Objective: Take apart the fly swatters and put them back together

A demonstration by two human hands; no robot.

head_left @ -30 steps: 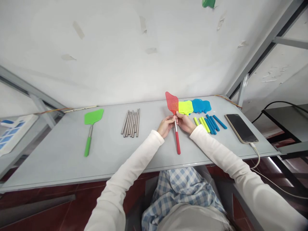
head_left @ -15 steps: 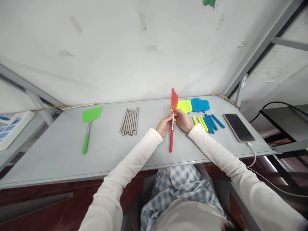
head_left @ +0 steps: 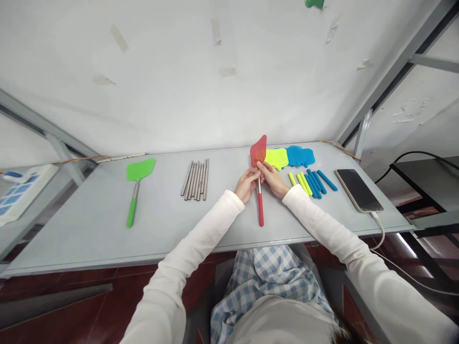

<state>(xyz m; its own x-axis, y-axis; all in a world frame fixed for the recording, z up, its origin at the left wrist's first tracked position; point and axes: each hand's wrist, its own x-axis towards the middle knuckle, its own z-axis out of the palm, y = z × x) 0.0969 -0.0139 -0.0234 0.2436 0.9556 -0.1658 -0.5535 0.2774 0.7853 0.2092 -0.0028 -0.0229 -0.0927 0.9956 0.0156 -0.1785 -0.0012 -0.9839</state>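
A red fly swatter (head_left: pixel 260 209) with a perforated head, metal rod and red grip is between my two hands, its grip hanging toward the table's front. My left hand (head_left: pixel 247 185) is closed around the metal rod just below the head. My right hand (head_left: pixel 272 179) pinches the spot where the head meets the rod. Behind my right hand lie yellow swatter heads (head_left: pixel 276 157) and blue swatter heads (head_left: pixel 300 155). Nearby are several yellow grips (head_left: pixel 304 184) and blue grips (head_left: pixel 315 184).
A green fly swatter (head_left: pixel 140 169) lies at the left of the grey table (head_left: pixel 89 229). Several metal rods (head_left: pixel 195 179) lie side by side left of my hands. A phone (head_left: pixel 359 190) with a white cable is at the right. The wall rises behind the table.
The red swatter's head has turned, so its perforated face now shows broadly instead of nearly edge-on. Its grip has swung slightly to the right. Both hands stay at the head's joint.
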